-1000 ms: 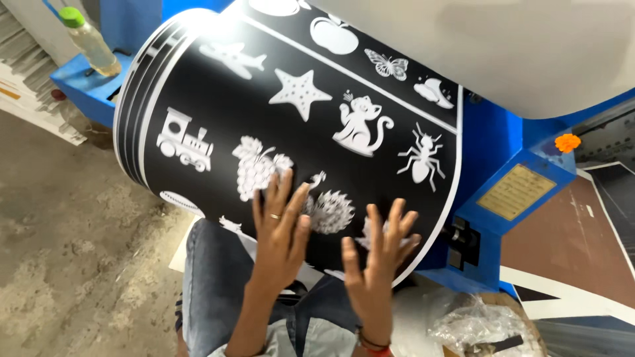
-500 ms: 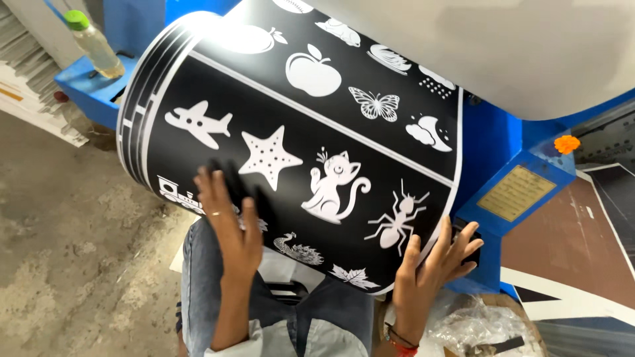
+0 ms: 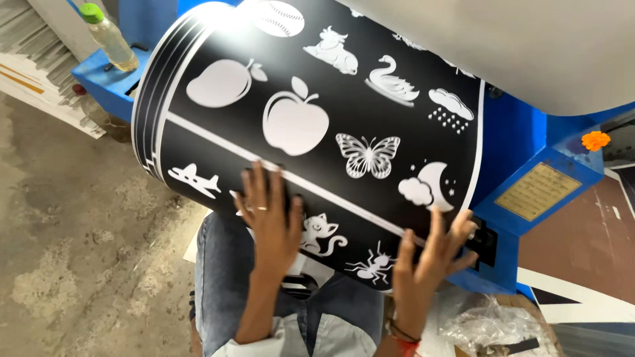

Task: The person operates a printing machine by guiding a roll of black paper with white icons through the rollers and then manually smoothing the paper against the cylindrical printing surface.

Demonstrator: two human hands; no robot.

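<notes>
A big black sheet [image 3: 311,79] printed with white pictures (apple, butterfly, swan, plane, cat, ant) curls into a roll in front of me. My left hand [image 3: 270,215], a ring on one finger, lies flat with spread fingers on the sheet near the cat picture. My right hand [image 3: 433,254], with a red band at the wrist, presses open-fingered on the sheet's lower right edge beside the ant. Neither hand grips anything. My legs in jeans [image 3: 221,277] show under the roll.
The sheet feeds out of a blue machine [image 3: 522,152] with a yellow plate [image 3: 536,192]. A clear bottle with a green cap [image 3: 109,36] stands on the machine's left end. Bare concrete floor [image 3: 73,238] at left; crumpled plastic wrap [image 3: 489,324] at lower right.
The sheet has rolled further toward me: apple and butterfly moved down, new pictures came out on top. Both hands lifted off and shifted up the sheet, from its lower edge.
</notes>
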